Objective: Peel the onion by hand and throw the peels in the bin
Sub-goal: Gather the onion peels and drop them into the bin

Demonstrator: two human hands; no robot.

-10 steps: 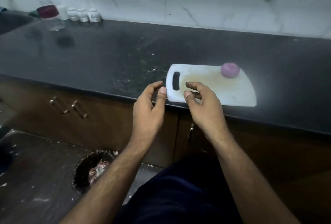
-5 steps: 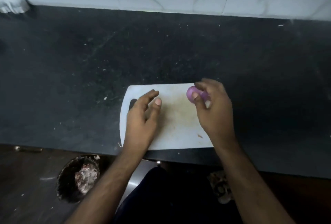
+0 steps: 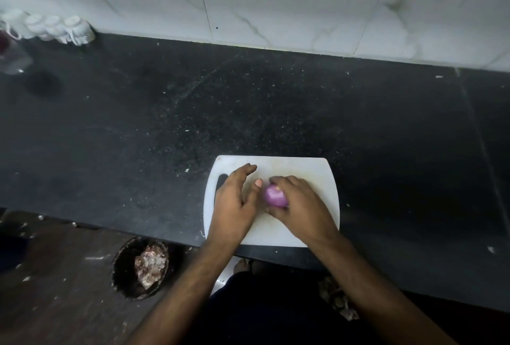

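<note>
Right hand point(image 3: 299, 206) fingers curled on onion point(image 3: 274, 197), board point(image 3: 317, 176) centre; left hand point(image 3: 234, 201) fingers spread, empty. Risk: smooth onion slips off board; peels miss bin point(image 3: 124, 264) on floor.

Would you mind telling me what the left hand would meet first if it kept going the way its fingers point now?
The left hand points up and right across the white cutting board. Its line seems to pass beside the onion, so probably bare board, then the dark counter; height is unclear.
</note>
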